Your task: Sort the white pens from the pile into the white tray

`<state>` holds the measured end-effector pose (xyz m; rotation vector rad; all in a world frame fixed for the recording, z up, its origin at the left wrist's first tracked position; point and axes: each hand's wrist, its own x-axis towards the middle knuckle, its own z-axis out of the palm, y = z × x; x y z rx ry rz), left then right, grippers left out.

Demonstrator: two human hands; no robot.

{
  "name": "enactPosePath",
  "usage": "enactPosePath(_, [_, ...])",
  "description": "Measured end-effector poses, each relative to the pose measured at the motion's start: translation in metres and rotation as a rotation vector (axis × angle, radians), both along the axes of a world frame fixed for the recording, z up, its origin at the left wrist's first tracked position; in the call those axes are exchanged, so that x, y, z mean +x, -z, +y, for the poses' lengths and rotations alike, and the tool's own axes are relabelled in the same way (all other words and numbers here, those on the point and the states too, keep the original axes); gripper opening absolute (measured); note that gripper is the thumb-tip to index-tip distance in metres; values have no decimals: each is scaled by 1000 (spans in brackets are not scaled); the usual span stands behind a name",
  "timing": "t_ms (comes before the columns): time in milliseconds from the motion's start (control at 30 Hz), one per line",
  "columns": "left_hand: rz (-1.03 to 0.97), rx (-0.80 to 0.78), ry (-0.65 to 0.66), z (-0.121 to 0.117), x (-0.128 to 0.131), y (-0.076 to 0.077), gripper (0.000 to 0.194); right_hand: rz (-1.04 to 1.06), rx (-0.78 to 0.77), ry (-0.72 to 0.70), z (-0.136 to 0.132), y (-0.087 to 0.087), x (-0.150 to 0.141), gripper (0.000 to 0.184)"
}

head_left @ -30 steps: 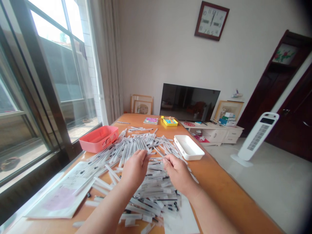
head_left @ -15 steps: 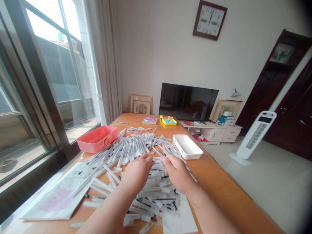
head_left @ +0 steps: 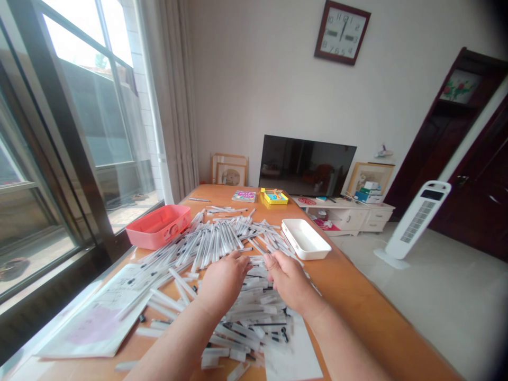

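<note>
Pile of plastic-sleeved pens (head_left: 222, 243) sprawls across the tabletop (head_left: 349, 301), long axes going every which way. One pen (head_left: 256, 260) lies sideways between the left hand (head_left: 224, 283) and right hand (head_left: 288, 280), nearer the right, and its fingers (head_left: 270, 259) curl onto it, though can't tell if they're gripping.

The bare left hand (head_left: 224, 280) and bare right hand (head_left: 288, 280) reach forward side by side, palms down, their curled fingers (head_left: 243, 259) angled inward (a narrow gap parts them). Long bare left forearm (head_left: 174, 338) and right forearm (head_left: 345, 344) slant up from the bottom of the view.
</note>
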<state>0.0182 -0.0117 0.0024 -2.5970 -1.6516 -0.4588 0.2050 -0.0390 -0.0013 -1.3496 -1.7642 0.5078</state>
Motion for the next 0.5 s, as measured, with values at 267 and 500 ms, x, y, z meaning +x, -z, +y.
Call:
enactPosePath(267, [5,-22,14,1,-1,-2,35,13,26,-83,1,0,2,25])
enactPosePath(500, [8,0,-5,1,-1,1,34,63,-109,-66,2,1,1,42])
